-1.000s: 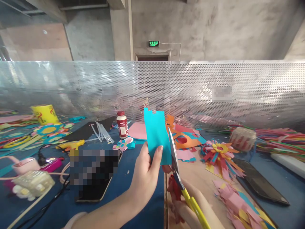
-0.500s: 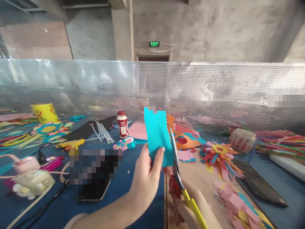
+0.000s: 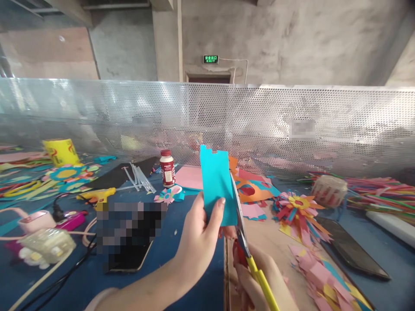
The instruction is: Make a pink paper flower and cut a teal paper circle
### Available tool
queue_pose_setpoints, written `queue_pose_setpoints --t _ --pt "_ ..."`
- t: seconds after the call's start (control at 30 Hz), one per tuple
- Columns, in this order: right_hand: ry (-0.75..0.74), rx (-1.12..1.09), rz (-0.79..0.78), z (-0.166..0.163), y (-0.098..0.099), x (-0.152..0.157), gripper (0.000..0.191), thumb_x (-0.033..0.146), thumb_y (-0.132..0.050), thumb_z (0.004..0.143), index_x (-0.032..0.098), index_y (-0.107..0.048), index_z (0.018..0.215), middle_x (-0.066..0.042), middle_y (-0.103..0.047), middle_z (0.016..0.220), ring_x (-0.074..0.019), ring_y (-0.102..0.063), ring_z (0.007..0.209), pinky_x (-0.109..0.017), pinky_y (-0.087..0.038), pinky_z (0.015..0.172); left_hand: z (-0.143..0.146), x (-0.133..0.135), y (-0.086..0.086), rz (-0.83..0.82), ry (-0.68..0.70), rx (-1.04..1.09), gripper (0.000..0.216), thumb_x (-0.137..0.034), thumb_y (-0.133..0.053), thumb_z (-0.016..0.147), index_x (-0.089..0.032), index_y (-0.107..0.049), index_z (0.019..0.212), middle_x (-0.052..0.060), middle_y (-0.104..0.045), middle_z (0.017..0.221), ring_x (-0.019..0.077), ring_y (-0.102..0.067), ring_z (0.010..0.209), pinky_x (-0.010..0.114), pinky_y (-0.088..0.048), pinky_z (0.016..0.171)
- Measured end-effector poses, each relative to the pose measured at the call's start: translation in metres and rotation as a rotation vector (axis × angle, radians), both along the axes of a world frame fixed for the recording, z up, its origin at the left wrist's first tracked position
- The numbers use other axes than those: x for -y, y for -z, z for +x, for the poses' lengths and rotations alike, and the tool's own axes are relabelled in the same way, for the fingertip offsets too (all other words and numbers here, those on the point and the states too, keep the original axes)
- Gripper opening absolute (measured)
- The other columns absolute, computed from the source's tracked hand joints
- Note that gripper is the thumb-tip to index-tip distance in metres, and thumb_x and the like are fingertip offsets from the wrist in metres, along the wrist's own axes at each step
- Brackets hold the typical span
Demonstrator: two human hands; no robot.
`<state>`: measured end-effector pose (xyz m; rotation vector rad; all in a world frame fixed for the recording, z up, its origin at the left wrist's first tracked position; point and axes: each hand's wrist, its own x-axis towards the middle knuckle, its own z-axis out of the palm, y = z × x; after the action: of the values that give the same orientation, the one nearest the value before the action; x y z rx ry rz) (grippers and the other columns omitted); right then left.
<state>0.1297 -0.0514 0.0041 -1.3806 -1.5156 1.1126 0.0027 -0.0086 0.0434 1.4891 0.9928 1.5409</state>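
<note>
Here, I see left hand (image 3: 201, 233) pinching turquoise paper (image 3: 218, 181) low, long axis upright above thumb; right hand (image 3: 267, 264), fingers curled round scissors (image 3: 242, 230), blade ahead of them, alongside paper's edge.

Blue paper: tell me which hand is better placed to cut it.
The right hand, I'd judge: it holds the scissors, with their blades beside the right edge of the blue paper. The left hand is gripping the sheet.

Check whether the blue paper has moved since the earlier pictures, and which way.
Yes, slightly: the paper, held in the left hand, has shifted to the right, widening its gap in the view from the standing bottle.
</note>
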Motion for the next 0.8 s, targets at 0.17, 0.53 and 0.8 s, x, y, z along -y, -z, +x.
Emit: queue_pose_setpoints --t 0.17,0.53,0.8 --pt "0.028 -0.020 0.055 0.000 0.002 -0.002 0.016 0.034 -0.048 0.068 0.019 -0.044 0.065 0.008 -0.032 0.048 -0.0077 -0.038 0.042 -0.018 -0.028 0.041 -0.005 -0.001 -0.008 -0.023 0.066 0.013 0.017 -0.037 -0.054 0.080 -0.020 -0.055 0.080 -0.001 -0.050 0.061 0.0105 -0.043 0.047 0.021 -0.040 0.044" --pt "0.106 0.136 0.063 0.008 0.010 -0.003 0.023 0.040 -0.047 0.069 0.021 -0.038 0.060 0.007 -0.029 0.050 -0.0082 -0.035 0.044 -0.019 -0.028 0.042 -0.031 -0.016 -0.031 0.049 0.222 -0.158 0.014 -0.031 -0.053 0.080 -0.019 -0.058 0.075 -0.002 -0.045 0.059 0.0104 -0.035 0.050 0.021 -0.032 0.046" --pt "0.063 0.231 0.080 0.019 0.018 -0.004 0.022 0.036 -0.050 0.069 0.020 -0.041 0.057 0.006 -0.034 0.046 -0.0087 -0.036 0.048 -0.018 -0.028 0.046 -0.053 -0.033 -0.038 0.017 0.378 -0.287 0.015 -0.030 -0.054 0.079 -0.018 -0.062 0.080 -0.002 -0.047 0.056 0.0103 -0.042 0.048 0.020 -0.034 0.045"
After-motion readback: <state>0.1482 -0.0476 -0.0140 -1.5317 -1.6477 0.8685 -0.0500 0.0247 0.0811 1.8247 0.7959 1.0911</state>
